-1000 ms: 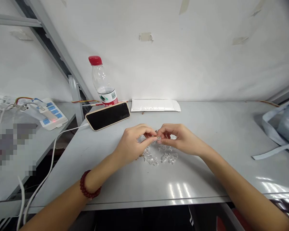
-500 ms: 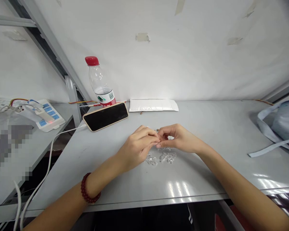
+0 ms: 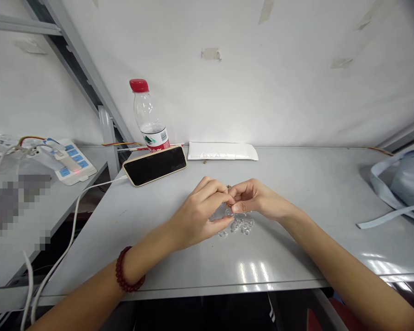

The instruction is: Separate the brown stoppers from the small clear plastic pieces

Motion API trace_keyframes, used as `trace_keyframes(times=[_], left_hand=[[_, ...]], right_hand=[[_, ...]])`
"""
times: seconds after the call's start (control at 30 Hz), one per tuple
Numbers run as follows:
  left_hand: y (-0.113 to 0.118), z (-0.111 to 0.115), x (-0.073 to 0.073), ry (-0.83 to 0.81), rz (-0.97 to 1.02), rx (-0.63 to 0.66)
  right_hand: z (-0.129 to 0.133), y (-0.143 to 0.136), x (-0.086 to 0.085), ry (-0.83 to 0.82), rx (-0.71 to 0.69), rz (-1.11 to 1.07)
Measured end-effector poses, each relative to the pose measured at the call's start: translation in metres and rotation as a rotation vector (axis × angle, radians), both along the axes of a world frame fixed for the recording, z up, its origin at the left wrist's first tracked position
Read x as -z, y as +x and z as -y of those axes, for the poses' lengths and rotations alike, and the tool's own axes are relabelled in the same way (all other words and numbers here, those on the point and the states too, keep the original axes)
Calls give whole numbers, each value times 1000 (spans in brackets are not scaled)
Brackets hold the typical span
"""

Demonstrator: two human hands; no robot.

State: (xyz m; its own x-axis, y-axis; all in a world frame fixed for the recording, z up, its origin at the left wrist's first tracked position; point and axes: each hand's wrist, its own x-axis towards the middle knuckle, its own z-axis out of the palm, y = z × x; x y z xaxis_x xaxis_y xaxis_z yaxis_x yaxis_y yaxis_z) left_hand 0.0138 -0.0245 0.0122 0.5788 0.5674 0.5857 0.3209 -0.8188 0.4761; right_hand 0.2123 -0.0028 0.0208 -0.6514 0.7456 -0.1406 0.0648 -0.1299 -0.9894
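My left hand [image 3: 203,211], with a dark red bead bracelet [image 3: 126,271] at the wrist, is open, its thumb spread away from its fingers. Its fingertips meet those of my right hand [image 3: 257,201], which is closed in a pinch. A small clear plastic piece [image 3: 229,212] shows at the right fingertips; its shape is hard to make out. Below the hands, more clear plastic pieces [image 3: 243,225] lie in a loose pile, partly hidden by the left thumb. Tiny brown bits [image 3: 229,186] show just behind the fingers.
A phone [image 3: 155,166] with a charging cable leans against a red-capped bottle [image 3: 152,124] at the back left. A flat white packet [image 3: 222,151] lies by the wall. On the right is a light blue bag [image 3: 409,184]; a power strip [image 3: 77,161] sits at far left.
My left thumb has moved down and away from its fingers, opening that hand. The right hand keeps its pinch near the same spot. The view has shifted slightly.
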Motion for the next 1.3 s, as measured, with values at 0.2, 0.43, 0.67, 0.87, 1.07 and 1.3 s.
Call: trace_keyframes(times=[0.2, 0.43, 0.67, 0.87, 1.07, 1.3], left_hand=[[0, -2, 4, 52, -14, -12], [-10, -13, -2, 37, -89, -108], [-32, -32, -19, 50, -45, -389], [-35, -36, -16, -132, -186, -434], [-42, -41, -19, -351, -397, -371], [-59, -46, -22, -556, -586, -223]], right_hand=[[-1, -1, -1, 12, 1, 39], [-6, 4, -2, 282, 209, 292], [-24, 23, 6, 497, 431, 655], [-32, 28, 16, 489, 378, 692], [-35, 35, 19, 480, 272, 714], [-34, 44, 10, 480, 214, 758]])
